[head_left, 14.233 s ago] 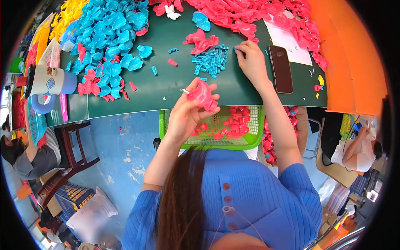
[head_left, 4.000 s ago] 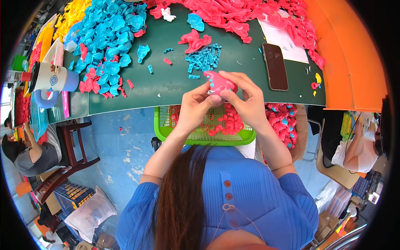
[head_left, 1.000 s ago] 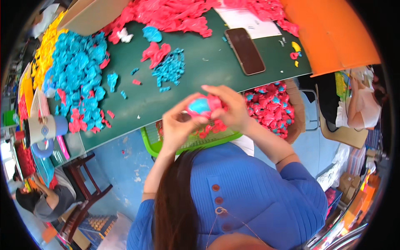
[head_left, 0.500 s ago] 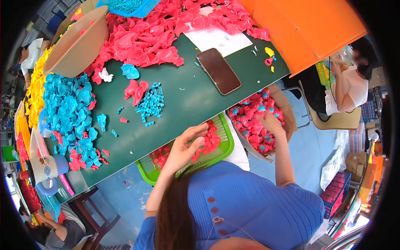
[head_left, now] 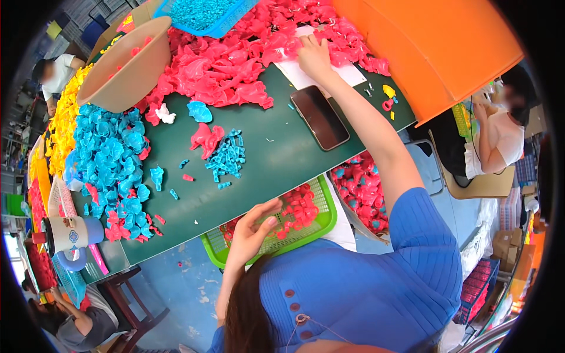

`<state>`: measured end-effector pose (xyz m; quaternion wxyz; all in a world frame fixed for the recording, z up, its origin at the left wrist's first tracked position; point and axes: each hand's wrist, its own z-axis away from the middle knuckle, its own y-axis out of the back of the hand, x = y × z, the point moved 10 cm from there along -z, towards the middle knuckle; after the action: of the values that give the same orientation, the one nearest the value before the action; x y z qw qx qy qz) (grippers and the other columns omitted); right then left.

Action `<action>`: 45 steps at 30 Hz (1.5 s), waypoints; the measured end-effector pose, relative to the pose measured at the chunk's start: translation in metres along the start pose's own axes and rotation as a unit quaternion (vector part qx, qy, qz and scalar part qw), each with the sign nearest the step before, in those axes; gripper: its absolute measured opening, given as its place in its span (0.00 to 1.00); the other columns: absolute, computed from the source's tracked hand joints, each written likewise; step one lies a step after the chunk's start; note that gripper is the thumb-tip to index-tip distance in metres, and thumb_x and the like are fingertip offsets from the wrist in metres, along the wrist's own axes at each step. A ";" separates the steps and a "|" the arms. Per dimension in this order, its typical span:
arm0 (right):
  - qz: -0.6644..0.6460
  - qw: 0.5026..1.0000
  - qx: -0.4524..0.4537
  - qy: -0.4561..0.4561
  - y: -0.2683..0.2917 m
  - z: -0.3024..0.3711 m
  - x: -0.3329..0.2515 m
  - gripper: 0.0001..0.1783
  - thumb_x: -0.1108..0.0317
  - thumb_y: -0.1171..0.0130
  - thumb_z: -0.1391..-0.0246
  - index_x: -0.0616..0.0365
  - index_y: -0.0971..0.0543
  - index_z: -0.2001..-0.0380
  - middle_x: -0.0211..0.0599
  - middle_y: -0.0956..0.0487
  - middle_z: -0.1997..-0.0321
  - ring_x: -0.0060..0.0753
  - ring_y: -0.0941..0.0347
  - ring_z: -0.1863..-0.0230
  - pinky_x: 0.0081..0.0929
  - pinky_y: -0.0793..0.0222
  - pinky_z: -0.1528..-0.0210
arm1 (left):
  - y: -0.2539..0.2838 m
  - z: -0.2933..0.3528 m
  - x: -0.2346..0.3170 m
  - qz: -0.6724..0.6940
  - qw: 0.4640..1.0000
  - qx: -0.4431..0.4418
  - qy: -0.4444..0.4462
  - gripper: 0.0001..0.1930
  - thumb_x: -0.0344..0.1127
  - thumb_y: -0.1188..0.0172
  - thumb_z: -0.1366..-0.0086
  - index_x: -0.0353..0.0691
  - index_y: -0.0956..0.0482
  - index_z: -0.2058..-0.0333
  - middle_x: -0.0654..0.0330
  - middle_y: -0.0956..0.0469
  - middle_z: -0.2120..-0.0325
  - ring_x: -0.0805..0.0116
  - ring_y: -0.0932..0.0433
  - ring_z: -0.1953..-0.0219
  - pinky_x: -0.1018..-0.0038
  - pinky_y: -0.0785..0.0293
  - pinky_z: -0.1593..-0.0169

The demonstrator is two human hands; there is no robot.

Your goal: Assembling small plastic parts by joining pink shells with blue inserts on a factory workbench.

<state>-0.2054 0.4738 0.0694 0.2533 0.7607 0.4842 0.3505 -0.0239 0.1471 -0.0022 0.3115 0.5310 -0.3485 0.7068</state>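
My left hand (head_left: 252,233) hovers over the near side of a green plastic basket (head_left: 331,220) in my lap. Its fingers are curved, with the thumb apart, and nothing shows in it. Small red ring-like pieces (head_left: 299,207) lie inside this basket. Across the table, my right hand (head_left: 314,57) reaches over a white sheet of paper (head_left: 347,73) to the edge of a heap of red petal-shaped plastic pieces (head_left: 218,67). Its fingers point away, bent and slightly apart, and no held piece can be seen. A dark-screened phone (head_left: 319,117) lies below that forearm.
Blue petal pieces (head_left: 109,144) and a small pile of blue connectors (head_left: 228,156) lie on the green table (head_left: 259,176). A beige basin (head_left: 126,70) leans at the left. An orange box (head_left: 435,53) stands at the right, above a sack of red-and-blue pieces (head_left: 362,191). Co-workers sit around.
My right hand has left the sack of red-and-blue pieces and swung up across the table to the red heap. My left hand has stayed over the basket. The whole view has shifted slightly.
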 end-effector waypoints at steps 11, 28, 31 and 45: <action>-0.714 0.601 -0.129 -0.336 -0.029 0.028 0.031 0.09 0.61 0.37 0.55 0.54 0.19 0.74 0.24 0.30 0.82 0.18 0.38 0.80 0.18 0.49 0.80 | 0.025 0.002 -0.004 0.066 0.997 0.030 0.016 0.19 0.31 0.51 0.35 0.31 0.35 0.47 0.52 0.30 0.50 0.62 0.31 0.47 0.70 0.28 0.52; -0.451 0.876 0.064 0.156 0.214 0.093 -0.130 0.11 0.76 0.36 0.68 0.56 0.22 0.75 0.31 0.34 0.81 0.31 0.34 0.79 0.27 0.40 0.79 | 0.032 -0.041 0.055 0.142 0.956 0.158 -0.201 0.35 0.43 0.45 0.39 0.37 0.50 0.38 0.51 0.41 0.42 0.59 0.36 0.43 0.61 0.32 0.46; -0.447 0.871 0.057 0.195 0.229 0.105 -0.144 0.13 0.76 0.36 0.69 0.56 0.23 0.74 0.29 0.35 0.81 0.29 0.34 0.79 0.26 0.41 0.79 | 0.030 -0.041 0.060 0.232 0.939 0.124 -0.221 0.39 0.35 0.39 0.43 0.34 0.53 0.38 0.50 0.41 0.43 0.61 0.37 0.43 0.62 0.35 0.43; -0.591 0.797 -0.119 -0.010 0.139 0.082 -0.156 0.08 0.73 0.42 0.52 0.63 0.23 0.67 0.37 0.26 0.71 0.29 0.28 0.72 0.24 0.33 0.69 | 0.076 0.020 0.016 0.223 0.929 0.235 -0.179 0.45 0.46 0.30 0.54 0.32 0.44 0.42 0.49 0.34 0.48 0.60 0.31 0.47 0.67 0.28 0.49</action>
<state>-0.1084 0.2712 0.0743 0.5049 0.2935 0.7916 0.1798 -0.0784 0.0891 0.0048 -0.0550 0.6156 -0.3319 0.7127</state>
